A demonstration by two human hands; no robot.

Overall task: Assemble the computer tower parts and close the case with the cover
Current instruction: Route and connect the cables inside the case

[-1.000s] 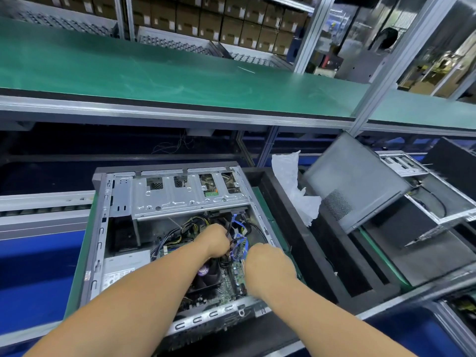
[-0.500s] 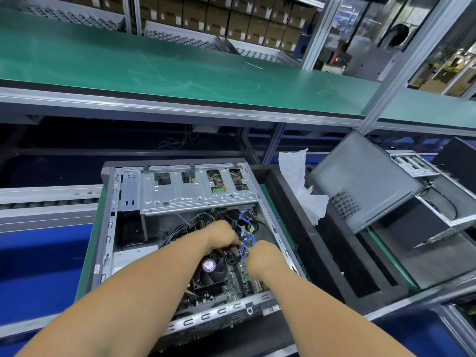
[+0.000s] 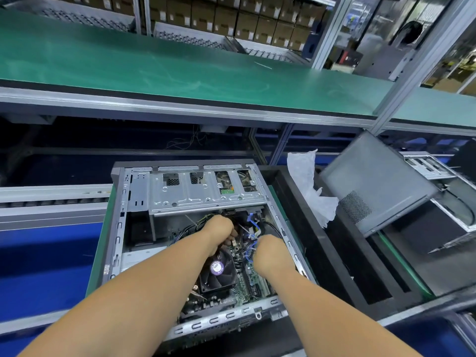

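An open computer tower case [image 3: 121,228] lies on its side in front of me, its silver drive cage [image 3: 203,194] at the far end and the motherboard with a black CPU fan [image 3: 217,274] near me. Both my hands are inside, over the cable bundle behind the fan. My left hand [image 3: 220,233] is closed around dark cables. My right hand [image 3: 270,253] is closed on blue cables [image 3: 251,249]. The fingertips are hidden. A grey side cover [image 3: 373,181] leans tilted on the case to the right.
A black foam tray [image 3: 334,266] sits right of the case with white plastic wrap [image 3: 309,186] at its far end. A second open case [image 3: 438,176] lies at far right. A green shelf [image 3: 180,70] overhangs behind. Blue conveyor surface [image 3: 43,266] is left.
My view has shifted, so the case sits further right in the frame. Both hands stay in the cable bundle, and more of the CPU fan shows below my left hand.
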